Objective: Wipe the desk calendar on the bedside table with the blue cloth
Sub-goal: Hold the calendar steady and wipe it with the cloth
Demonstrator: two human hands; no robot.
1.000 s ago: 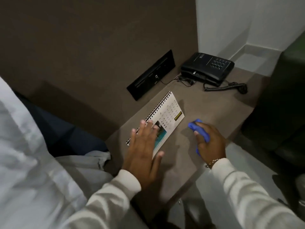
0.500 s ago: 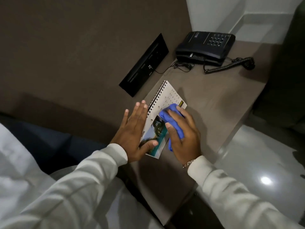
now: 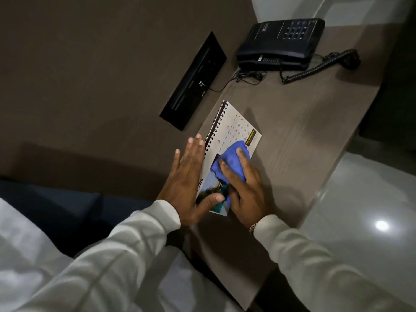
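A white spiral-bound desk calendar [image 3: 234, 129] lies flat on the brown bedside table [image 3: 304, 136], its black coil toward the wall. My left hand [image 3: 188, 176] rests flat with fingers spread along the coil edge, thumb pressed on the picture part of the page. My right hand [image 3: 246, 192] presses a bunched blue cloth [image 3: 231, 163] onto the middle of the calendar page, fingers curled over it. The cloth and both hands hide the lower half of the page.
A black telephone [image 3: 281, 39] with a coiled cord [image 3: 319, 66] sits at the table's far end. A black socket panel [image 3: 193, 82] is set in the brown wall at the left. Glossy floor [image 3: 360, 221] lies to the right, white bedding [image 3: 33, 266] at bottom left.
My right hand brought the blue cloth from the bare table onto the calendar and has slid it slightly along the page. My left hand shifted toward the coil edge.
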